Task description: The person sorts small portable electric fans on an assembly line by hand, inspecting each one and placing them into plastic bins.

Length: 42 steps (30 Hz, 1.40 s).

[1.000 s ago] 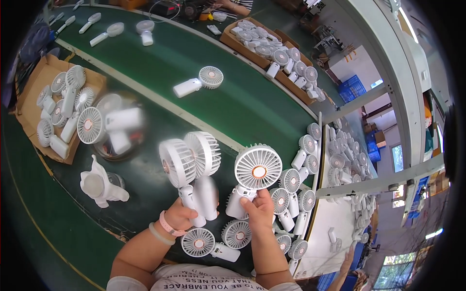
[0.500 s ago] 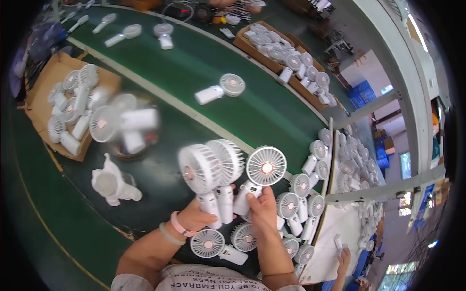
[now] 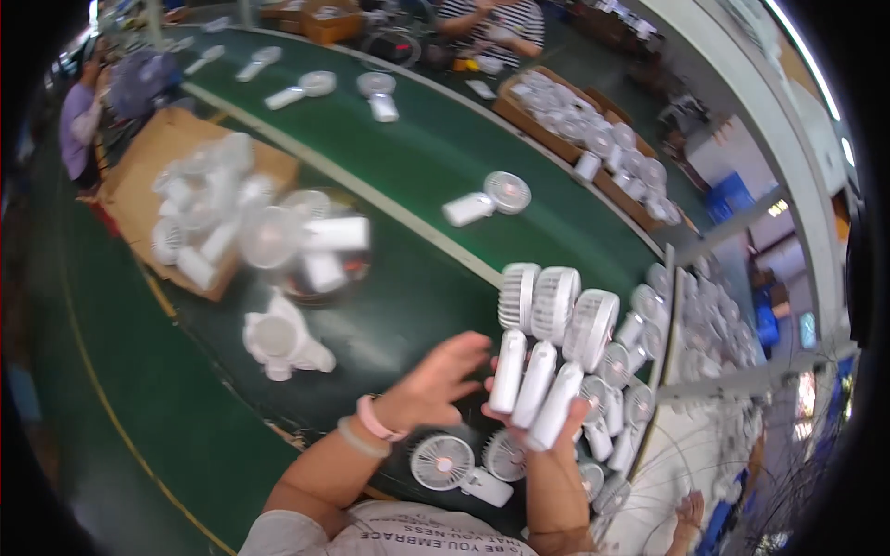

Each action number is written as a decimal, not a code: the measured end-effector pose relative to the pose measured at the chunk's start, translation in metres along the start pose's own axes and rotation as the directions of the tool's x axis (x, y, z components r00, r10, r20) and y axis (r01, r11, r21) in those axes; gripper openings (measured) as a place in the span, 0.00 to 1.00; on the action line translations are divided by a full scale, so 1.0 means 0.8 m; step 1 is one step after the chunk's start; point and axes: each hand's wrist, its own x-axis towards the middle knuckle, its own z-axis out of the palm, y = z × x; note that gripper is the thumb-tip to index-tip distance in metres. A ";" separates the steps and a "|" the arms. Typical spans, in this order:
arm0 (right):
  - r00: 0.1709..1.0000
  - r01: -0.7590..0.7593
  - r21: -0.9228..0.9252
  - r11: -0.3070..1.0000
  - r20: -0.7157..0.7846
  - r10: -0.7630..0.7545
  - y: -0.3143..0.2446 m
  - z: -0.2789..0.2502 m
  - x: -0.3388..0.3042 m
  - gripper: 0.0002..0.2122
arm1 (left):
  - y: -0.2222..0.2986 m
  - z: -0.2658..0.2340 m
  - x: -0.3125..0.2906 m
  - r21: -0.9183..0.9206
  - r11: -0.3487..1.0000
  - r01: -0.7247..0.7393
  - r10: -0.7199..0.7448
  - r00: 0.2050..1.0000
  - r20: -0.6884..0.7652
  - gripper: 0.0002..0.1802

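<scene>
- Three white handheld fans (image 3: 537, 385), right of centre in the head view, stand side by side in the right hand (image 3: 575, 419), which is wrapped around their handles.
- Just left of them, the left hand (image 3: 439, 378) is blurred, its fingers spread, holding nothing.
- Below, at lower centre, another fan (image 3: 442, 462) lies on the dark green table (image 3: 399, 310).
- At upper left, a cardboard box (image 3: 139, 190) holds more fans.

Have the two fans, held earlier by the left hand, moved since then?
Yes, to the right, judged against the white bundle on the bench: the two fans now appear in the right hand with a third fan.
</scene>
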 end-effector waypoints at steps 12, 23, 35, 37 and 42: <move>0.944 0.055 0.423 0.904 0.274 -0.186 -0.011 -0.007 -0.063 0.37 | -0.008 0.087 -0.095 0.978 -0.206 -0.021 -0.197 0.980 -0.020 0.37; 0.734 0.473 -0.360 0.804 -0.343 -0.585 -0.077 -0.049 -0.205 0.34 | -0.025 0.010 -0.091 0.909 -0.279 0.308 0.300 0.928 -0.222 0.38; -0.211 0.157 -0.527 0.835 -0.844 -0.493 -0.262 -0.280 -0.513 0.20 | -0.022 0.010 -0.099 0.660 0.672 0.336 0.004 0.890 -0.457 0.27; -0.230 0.025 -0.822 0.569 -0.559 -0.797 -0.270 -0.289 -0.528 0.21 | -0.019 0.013 -0.094 0.202 0.942 0.267 -0.180 0.912 -0.368 0.26; -0.076 -0.269 -0.864 0.425 -0.421 -0.904 -0.220 -0.262 -0.425 0.21 | -0.024 0.029 -0.079 -0.405 0.898 0.169 -0.266 0.944 -0.197 0.27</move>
